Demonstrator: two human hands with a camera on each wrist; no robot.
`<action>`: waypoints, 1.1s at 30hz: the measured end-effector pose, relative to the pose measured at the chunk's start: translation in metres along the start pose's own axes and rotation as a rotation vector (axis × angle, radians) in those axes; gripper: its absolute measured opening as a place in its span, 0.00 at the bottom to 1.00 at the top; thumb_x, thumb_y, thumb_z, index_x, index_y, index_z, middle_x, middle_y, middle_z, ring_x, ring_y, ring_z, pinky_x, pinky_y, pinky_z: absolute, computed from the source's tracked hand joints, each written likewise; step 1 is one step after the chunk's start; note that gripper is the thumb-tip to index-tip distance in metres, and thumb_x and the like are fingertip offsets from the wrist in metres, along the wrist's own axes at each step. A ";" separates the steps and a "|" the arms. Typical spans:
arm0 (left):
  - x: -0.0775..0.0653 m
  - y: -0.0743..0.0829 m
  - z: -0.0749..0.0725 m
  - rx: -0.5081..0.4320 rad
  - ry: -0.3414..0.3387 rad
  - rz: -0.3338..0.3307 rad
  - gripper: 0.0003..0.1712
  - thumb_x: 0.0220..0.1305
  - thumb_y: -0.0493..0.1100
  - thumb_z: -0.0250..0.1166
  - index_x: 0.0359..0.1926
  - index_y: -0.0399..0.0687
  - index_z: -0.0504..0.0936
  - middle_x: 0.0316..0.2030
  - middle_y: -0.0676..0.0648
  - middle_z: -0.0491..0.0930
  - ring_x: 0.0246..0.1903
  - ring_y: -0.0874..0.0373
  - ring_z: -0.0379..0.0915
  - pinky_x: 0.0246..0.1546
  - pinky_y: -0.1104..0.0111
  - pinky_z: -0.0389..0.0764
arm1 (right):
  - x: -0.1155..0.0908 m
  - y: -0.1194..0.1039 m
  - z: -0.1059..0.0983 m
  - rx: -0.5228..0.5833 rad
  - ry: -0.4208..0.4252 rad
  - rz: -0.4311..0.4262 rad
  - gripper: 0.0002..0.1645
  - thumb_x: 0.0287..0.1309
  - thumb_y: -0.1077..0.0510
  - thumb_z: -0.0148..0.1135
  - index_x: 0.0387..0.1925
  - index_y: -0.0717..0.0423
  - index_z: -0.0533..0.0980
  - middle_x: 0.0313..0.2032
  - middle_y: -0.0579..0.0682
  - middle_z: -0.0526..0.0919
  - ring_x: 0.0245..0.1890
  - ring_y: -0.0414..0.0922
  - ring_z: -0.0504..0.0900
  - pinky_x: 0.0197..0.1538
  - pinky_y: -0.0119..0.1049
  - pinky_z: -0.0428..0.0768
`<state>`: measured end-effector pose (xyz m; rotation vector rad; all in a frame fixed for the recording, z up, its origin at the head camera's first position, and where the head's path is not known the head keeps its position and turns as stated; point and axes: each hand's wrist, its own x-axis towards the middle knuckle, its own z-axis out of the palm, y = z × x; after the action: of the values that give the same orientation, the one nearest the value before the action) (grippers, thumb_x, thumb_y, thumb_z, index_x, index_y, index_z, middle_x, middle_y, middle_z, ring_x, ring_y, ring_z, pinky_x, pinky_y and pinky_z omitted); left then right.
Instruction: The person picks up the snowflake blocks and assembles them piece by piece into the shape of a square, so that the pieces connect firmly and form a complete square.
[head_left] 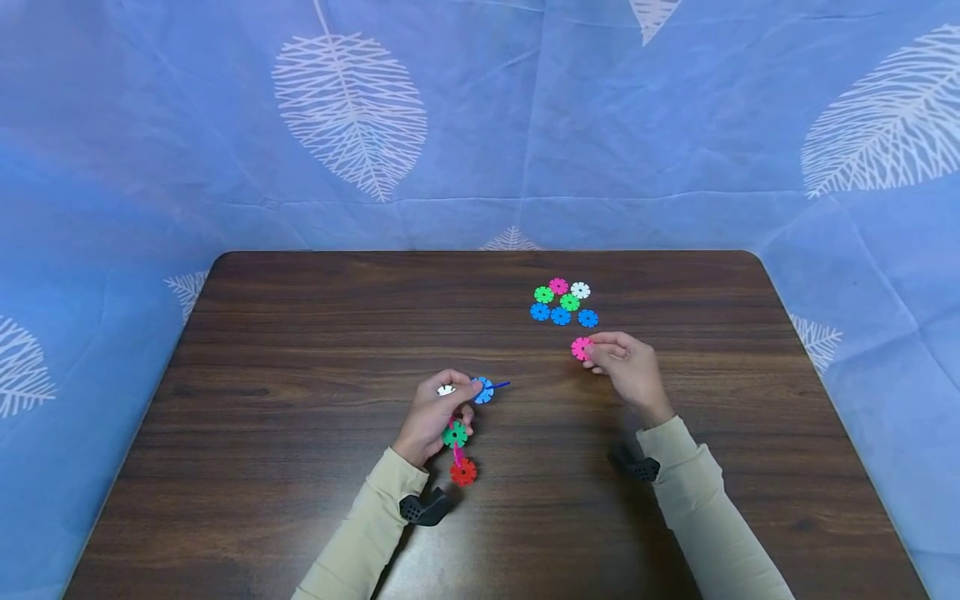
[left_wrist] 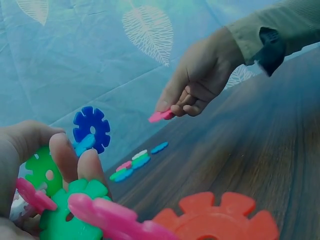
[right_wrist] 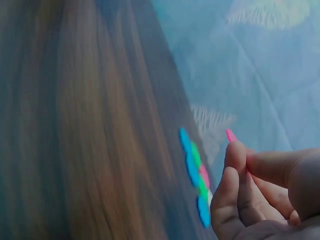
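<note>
I have the right hand [head_left: 633, 375] pinching a pink disc [head_left: 581, 348] between thumb and fingertips, just on the near side of seven loose discs [head_left: 560, 316]: three blue, two green, one pink, one white. They lie between that hand and the far edge of the table [head_left: 300, 300], right of that edge's middle. The left hand [head_left: 427, 417] pinches a chain of slotted discs by its blue disc [head_left: 483, 390]; the chain trails beside the palm toward the near edge, down to a red disc [head_left: 462, 472]. I cannot tell whether it touches the wood. Black wrist devices [head_left: 423, 507] jut inward from both sleeves [head_left: 367, 517]. A blue leaf-patterned cloth [head_left: 525, 125] rises past the far edge. I see brown tabletop between the hands and broad stretches of it out to the left and right edges.
</note>
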<state>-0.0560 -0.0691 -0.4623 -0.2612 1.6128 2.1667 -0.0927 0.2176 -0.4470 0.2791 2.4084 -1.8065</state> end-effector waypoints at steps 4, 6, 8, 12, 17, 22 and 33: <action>-0.001 0.000 0.001 -0.008 -0.005 0.005 0.08 0.61 0.39 0.64 0.32 0.46 0.71 0.13 0.54 0.70 0.12 0.64 0.65 0.13 0.72 0.75 | -0.015 -0.006 0.013 0.042 -0.060 0.005 0.20 0.61 0.58 0.62 0.50 0.67 0.74 0.30 0.40 0.84 0.29 0.35 0.83 0.40 0.34 0.85; -0.001 0.000 0.001 -0.014 -0.006 0.007 0.08 0.60 0.38 0.64 0.31 0.47 0.71 0.13 0.54 0.70 0.11 0.64 0.65 0.13 0.72 0.75 | -0.020 -0.009 0.019 0.054 -0.078 -0.009 0.20 0.60 0.58 0.63 0.49 0.68 0.75 0.30 0.42 0.84 0.29 0.36 0.83 0.40 0.36 0.85; -0.002 0.000 0.002 -0.016 -0.007 0.007 0.08 0.60 0.38 0.64 0.31 0.47 0.71 0.13 0.54 0.70 0.11 0.64 0.65 0.13 0.72 0.75 | -0.026 -0.011 0.025 0.068 -0.096 -0.022 0.19 0.59 0.58 0.63 0.48 0.68 0.75 0.30 0.43 0.84 0.28 0.36 0.83 0.41 0.38 0.85; -0.002 0.000 0.002 -0.015 -0.006 0.005 0.08 0.60 0.37 0.64 0.30 0.46 0.71 0.12 0.54 0.70 0.11 0.64 0.65 0.12 0.72 0.74 | -0.035 -0.016 0.037 0.116 -0.130 -0.046 0.19 0.58 0.59 0.64 0.47 0.69 0.76 0.29 0.42 0.84 0.27 0.37 0.84 0.40 0.38 0.85; -0.001 0.000 0.002 -0.014 -0.013 0.011 0.08 0.59 0.36 0.64 0.31 0.46 0.71 0.12 0.53 0.71 0.11 0.63 0.66 0.13 0.72 0.75 | -0.041 -0.020 0.050 0.158 -0.201 -0.092 0.17 0.59 0.62 0.63 0.46 0.71 0.75 0.31 0.47 0.84 0.27 0.38 0.84 0.37 0.35 0.85; -0.001 0.000 0.002 -0.005 -0.018 0.005 0.08 0.60 0.37 0.64 0.31 0.45 0.71 0.13 0.53 0.72 0.12 0.62 0.66 0.13 0.72 0.75 | -0.043 -0.022 0.058 0.154 -0.236 -0.110 0.16 0.59 0.63 0.62 0.46 0.69 0.75 0.36 0.58 0.84 0.28 0.38 0.84 0.37 0.38 0.85; 0.000 -0.001 0.002 -0.005 -0.023 0.013 0.07 0.60 0.36 0.63 0.30 0.46 0.72 0.12 0.53 0.71 0.11 0.64 0.66 0.13 0.72 0.74 | -0.045 -0.025 0.065 0.122 -0.225 -0.113 0.14 0.59 0.63 0.62 0.44 0.69 0.76 0.35 0.61 0.82 0.26 0.39 0.83 0.36 0.45 0.85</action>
<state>-0.0555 -0.0673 -0.4627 -0.2270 1.6008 2.1755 -0.0548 0.1447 -0.4326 -0.0497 2.2052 -1.9202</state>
